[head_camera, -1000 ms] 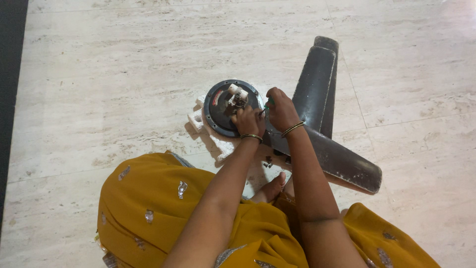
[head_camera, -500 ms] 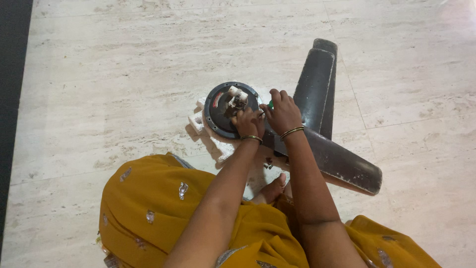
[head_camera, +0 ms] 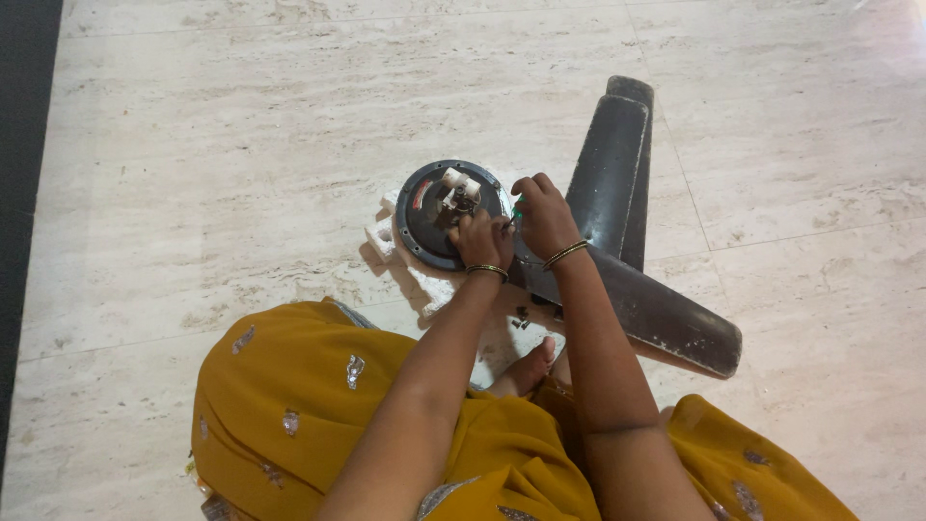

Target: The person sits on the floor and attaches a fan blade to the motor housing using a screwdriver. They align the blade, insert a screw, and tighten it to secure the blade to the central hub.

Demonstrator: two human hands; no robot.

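Honestly, with the fan motor sitting on foam near the middle of the floor, keep the left hand pinching by the hub while the right hand grips what looks like a green-handled screwdriver, held straight.

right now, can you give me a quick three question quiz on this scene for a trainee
1. True or false: the round fan motor rests on white foam blocks.
2. What is the right hand gripping? A) a green-handled tool B) a hammer C) a cloth
3. The left hand rests on the ______.

Key: 1 true. 2 A, green tool shows beside the fingers. 3 motor. Dark blades lie on the floor.
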